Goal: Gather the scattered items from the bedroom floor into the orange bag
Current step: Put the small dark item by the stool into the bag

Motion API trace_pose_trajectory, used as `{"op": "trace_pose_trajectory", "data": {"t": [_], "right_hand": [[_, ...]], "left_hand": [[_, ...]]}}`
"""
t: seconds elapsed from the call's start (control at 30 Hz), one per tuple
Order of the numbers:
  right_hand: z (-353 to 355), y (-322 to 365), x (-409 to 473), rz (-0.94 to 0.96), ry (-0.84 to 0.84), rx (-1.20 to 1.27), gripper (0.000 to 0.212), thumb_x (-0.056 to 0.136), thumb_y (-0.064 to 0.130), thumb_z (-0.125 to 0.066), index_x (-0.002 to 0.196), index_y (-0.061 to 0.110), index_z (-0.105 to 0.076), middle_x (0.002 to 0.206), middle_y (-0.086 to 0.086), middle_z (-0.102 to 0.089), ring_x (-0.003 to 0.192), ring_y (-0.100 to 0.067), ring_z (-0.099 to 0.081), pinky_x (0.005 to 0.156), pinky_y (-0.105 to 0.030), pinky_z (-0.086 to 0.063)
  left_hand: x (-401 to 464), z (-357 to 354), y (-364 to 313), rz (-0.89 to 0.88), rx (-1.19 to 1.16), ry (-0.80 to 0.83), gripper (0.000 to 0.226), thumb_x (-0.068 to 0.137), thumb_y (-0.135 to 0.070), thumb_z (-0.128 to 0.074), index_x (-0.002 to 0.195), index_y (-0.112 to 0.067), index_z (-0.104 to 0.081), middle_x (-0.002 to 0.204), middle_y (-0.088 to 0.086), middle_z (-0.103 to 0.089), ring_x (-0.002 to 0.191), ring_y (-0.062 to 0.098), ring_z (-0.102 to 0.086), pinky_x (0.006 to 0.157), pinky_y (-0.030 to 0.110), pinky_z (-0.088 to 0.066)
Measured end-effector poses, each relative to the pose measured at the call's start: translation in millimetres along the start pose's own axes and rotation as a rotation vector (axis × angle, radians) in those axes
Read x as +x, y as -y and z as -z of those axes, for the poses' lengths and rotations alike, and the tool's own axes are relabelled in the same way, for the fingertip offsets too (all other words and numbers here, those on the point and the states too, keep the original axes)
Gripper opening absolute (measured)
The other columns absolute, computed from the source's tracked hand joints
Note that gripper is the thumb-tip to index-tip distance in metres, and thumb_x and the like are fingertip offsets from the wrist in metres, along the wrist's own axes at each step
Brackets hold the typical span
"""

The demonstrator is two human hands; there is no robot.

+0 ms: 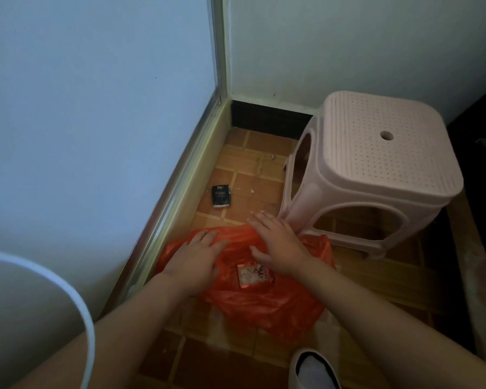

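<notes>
Dim, bluish light from about 10 o'clock; deep shadow toward 3 o'clock; soft grain and slight blur throughout; wide-angle bending of straight lines near the edges.

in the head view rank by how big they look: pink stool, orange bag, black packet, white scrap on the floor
1. pink stool
2. orange bag, though it lies nearer the camera and is partly covered by both hands
3. black packet
4. white scrap

Both bare forearms reach forward and down, converging. The left hand (198, 255) lies palm down with fingers straight and together. Just beside it, the right hand (278, 242) is also palm down, fingers spread and extended, thumb angled toward the left hand.
</notes>
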State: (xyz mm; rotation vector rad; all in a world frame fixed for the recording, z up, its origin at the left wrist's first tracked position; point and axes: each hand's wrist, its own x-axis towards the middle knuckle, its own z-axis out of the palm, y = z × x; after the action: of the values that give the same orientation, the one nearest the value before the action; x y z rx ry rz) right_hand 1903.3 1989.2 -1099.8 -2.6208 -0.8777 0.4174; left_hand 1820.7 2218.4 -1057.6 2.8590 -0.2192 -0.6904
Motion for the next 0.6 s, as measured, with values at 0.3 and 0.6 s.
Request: {"op": "trace_pose_trajectory", "data": {"t": [0.3,0.6], "right_hand": [[-11.4,13.7,126.3,-0.043,0.145,-0.059,0.07,0.1,0.041,-0.052,0.162,0.022,-0.025,0.171,-0.003,-0.017,0.156,-0.026,-0.016,0.124,-0.055,-0.015],[-38.0,5.5,177.4,-0.031,0.41,-0.252,0.09,0.096,0.043,-0.06,0.165,0.02,-0.008,0.173,0.001,-0.001,0.159,-0.028,-0.005,0.122,-0.059,-0.016]], "left_hand": [[-21.5,12.5,30.7,-0.029,-0.142,-0.191,0.06,0.097,-0.033,-0.052,0.155,-0.031,-0.039,0.157,-0.002,-0.04,0.146,0.018,-0.031,0.121,0.034,-0.031],[-38.7,2.6,50.2,0.051,-0.167,-0.159,0.059,0.094,-0.041,-0.046,0.152,-0.035,-0.039,0.156,-0.005,-0.039,0.145,0.015,-0.033,0.113,0.048,-0.041]]}}
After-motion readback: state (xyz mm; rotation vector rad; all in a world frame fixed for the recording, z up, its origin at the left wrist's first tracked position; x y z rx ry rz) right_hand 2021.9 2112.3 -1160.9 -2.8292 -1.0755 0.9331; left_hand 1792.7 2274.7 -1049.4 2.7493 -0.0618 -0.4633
